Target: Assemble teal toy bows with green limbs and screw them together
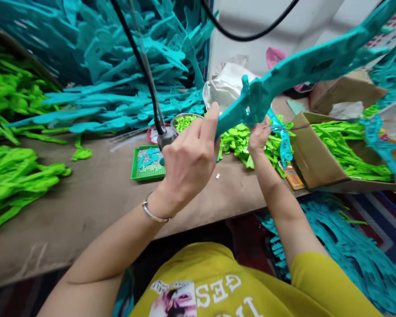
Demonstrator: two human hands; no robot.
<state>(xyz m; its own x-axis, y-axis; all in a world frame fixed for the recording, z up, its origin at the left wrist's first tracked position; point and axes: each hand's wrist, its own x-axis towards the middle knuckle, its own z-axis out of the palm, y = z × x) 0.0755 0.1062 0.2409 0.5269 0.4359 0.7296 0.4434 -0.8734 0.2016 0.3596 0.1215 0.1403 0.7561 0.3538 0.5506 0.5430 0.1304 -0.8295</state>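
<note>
My left hand [189,156] is closed on the near end of a long teal plastic part [303,66] that slants up to the upper right. My right hand [259,136] is pinched against the same part from below, over a heap of small bright green plastic pieces [239,141]. A shorter teal piece [284,138] lies beside my right hand. A silver bracelet [153,214] sits on my left wrist.
A big pile of teal parts [125,75] fills the back left, green parts [13,176] lie at left. A green tray [147,165], a metal bowl [185,121], a hanging black cable with tool [152,97], cardboard boxes of green parts [336,149], teal parts on the floor [343,251].
</note>
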